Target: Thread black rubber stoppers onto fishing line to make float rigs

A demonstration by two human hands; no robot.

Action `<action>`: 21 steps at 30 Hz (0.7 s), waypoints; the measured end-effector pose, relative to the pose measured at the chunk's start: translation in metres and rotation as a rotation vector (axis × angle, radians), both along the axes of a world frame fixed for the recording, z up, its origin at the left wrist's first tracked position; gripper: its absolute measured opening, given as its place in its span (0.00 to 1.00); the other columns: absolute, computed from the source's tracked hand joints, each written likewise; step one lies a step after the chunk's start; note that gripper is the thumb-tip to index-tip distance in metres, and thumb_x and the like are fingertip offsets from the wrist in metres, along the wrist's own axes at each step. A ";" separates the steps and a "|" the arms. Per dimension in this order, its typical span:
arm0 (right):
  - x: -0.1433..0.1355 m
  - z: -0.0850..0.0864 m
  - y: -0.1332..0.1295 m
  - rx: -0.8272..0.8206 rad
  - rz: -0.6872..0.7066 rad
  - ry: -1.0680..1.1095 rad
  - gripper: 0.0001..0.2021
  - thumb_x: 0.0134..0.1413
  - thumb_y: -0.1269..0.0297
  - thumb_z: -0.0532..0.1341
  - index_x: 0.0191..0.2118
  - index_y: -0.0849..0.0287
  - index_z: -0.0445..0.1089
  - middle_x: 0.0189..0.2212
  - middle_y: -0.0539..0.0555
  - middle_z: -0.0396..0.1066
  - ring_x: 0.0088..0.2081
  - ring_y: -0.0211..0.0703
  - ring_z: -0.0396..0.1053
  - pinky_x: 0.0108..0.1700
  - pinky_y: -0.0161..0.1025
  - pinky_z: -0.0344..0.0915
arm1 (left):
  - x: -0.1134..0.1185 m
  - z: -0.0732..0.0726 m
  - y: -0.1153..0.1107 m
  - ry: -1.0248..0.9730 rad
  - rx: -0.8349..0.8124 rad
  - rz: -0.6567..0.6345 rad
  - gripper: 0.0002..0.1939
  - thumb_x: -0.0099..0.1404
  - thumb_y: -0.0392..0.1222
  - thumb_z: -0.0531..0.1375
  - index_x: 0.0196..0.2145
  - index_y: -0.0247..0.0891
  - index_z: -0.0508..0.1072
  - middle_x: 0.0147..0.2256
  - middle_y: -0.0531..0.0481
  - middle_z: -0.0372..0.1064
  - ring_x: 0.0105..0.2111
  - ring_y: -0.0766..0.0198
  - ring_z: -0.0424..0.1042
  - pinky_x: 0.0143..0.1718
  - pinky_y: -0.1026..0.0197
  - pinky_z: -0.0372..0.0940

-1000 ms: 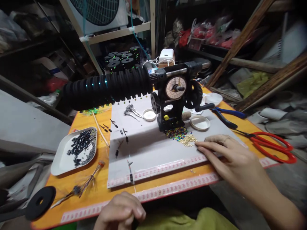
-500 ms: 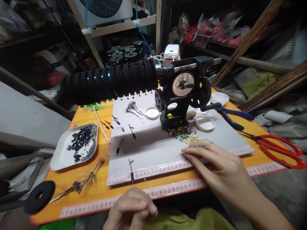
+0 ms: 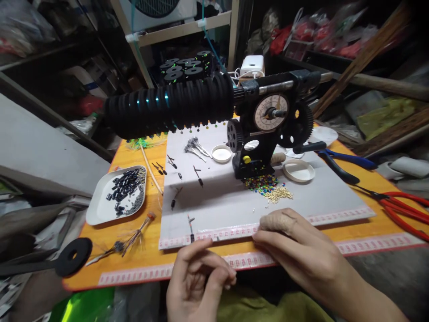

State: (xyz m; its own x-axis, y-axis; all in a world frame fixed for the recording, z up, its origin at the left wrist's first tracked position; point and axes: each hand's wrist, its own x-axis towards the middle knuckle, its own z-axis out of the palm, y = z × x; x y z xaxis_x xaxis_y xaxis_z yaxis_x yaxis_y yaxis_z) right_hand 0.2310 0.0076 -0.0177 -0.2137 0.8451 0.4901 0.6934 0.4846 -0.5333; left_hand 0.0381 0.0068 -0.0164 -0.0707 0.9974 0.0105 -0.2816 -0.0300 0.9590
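My left hand (image 3: 201, 281) is in front of the board's near edge, fingers curled and thumb bent in toward them. Whatever sits between its fingertips is too small to make out. Thumb and fingers pressed together, my right hand (image 3: 295, 246) is at the near edge of the white board (image 3: 228, 201); a beige wrap covers one finger. Any thing in that pinch is hidden. Just beyond it lie a heap of small gold beads (image 3: 279, 193) and a heap of multicoloured beads (image 3: 261, 182). A small black-ended piece (image 3: 192, 230) lies beside the left hand.
A black cranked device with a dial (image 3: 271, 112) carries a row of black foam discs (image 3: 170, 105) above the board. A white tray (image 3: 97, 205) of black pieces stands left. Red-handled scissors (image 3: 402, 208) and blue-handled pliers (image 3: 355, 161) lie right. Measuring tapes run along the edges.
My right hand has drawn back from the gold beads to the board's near edge. My left hand has risen and turned, its index finger straighter. The view has shifted slightly.
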 end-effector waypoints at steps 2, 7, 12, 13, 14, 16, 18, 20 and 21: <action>-0.009 0.004 -0.003 -0.043 0.062 0.129 0.14 0.60 0.80 0.58 0.44 0.55 0.73 0.37 0.56 0.75 0.39 0.43 0.73 0.41 0.38 0.72 | 0.001 0.000 -0.001 -0.014 -0.012 -0.014 0.15 0.64 0.40 0.66 0.49 0.45 0.73 0.24 0.54 0.75 0.24 0.69 0.72 0.28 0.71 0.68; -0.038 0.020 -0.001 -0.112 0.111 0.436 0.17 0.56 0.83 0.58 0.43 0.55 0.75 0.34 0.52 0.76 0.35 0.37 0.76 0.37 0.28 0.73 | 0.000 -0.001 -0.006 -0.069 -0.045 -0.048 0.17 0.64 0.41 0.67 0.50 0.46 0.71 0.24 0.55 0.74 0.25 0.69 0.73 0.29 0.71 0.68; -0.054 0.022 0.004 -0.130 0.066 0.483 0.16 0.56 0.81 0.61 0.44 0.53 0.75 0.34 0.50 0.79 0.34 0.36 0.77 0.36 0.28 0.74 | -0.001 0.003 -0.010 -0.112 -0.076 -0.044 0.18 0.62 0.41 0.68 0.50 0.45 0.71 0.25 0.56 0.75 0.25 0.69 0.74 0.30 0.71 0.69; -0.056 0.020 0.003 -0.145 0.055 0.496 0.15 0.56 0.80 0.62 0.44 0.53 0.75 0.34 0.50 0.79 0.34 0.36 0.78 0.36 0.27 0.74 | -0.001 0.003 -0.010 -0.120 -0.078 -0.039 0.18 0.62 0.41 0.68 0.49 0.44 0.71 0.25 0.55 0.75 0.25 0.69 0.74 0.30 0.70 0.70; -0.058 0.018 0.002 -0.168 0.040 0.512 0.15 0.56 0.79 0.62 0.44 0.52 0.74 0.34 0.49 0.79 0.33 0.36 0.78 0.35 0.26 0.75 | -0.002 0.003 -0.010 -0.127 -0.079 -0.034 0.18 0.62 0.40 0.68 0.49 0.42 0.71 0.25 0.55 0.75 0.25 0.69 0.74 0.30 0.70 0.70; -0.060 0.015 -0.001 -0.225 0.007 0.551 0.14 0.57 0.77 0.63 0.44 0.50 0.73 0.35 0.48 0.79 0.33 0.36 0.78 0.35 0.25 0.75 | -0.002 0.003 -0.010 -0.140 -0.079 -0.036 0.18 0.62 0.40 0.68 0.49 0.42 0.71 0.25 0.55 0.75 0.25 0.70 0.74 0.30 0.70 0.70; -0.062 0.015 -0.003 -0.276 -0.003 0.585 0.13 0.57 0.76 0.64 0.44 0.49 0.72 0.35 0.47 0.78 0.33 0.35 0.79 0.35 0.25 0.76 | -0.003 0.002 -0.011 -0.144 -0.074 -0.047 0.18 0.63 0.40 0.68 0.49 0.44 0.71 0.25 0.56 0.75 0.25 0.71 0.74 0.31 0.71 0.69; -0.062 0.016 -0.004 -0.298 0.000 0.595 0.13 0.57 0.75 0.64 0.43 0.48 0.72 0.34 0.46 0.77 0.33 0.35 0.78 0.35 0.25 0.76 | -0.003 0.001 -0.011 -0.145 -0.070 -0.057 0.18 0.63 0.41 0.68 0.50 0.45 0.71 0.26 0.56 0.75 0.26 0.71 0.74 0.31 0.71 0.69; -0.062 0.017 -0.004 -0.302 0.002 0.592 0.12 0.57 0.75 0.64 0.42 0.48 0.72 0.34 0.46 0.77 0.32 0.35 0.78 0.35 0.25 0.76 | -0.004 0.001 -0.011 -0.147 -0.070 -0.057 0.18 0.63 0.41 0.68 0.50 0.44 0.71 0.26 0.56 0.75 0.26 0.71 0.74 0.31 0.71 0.69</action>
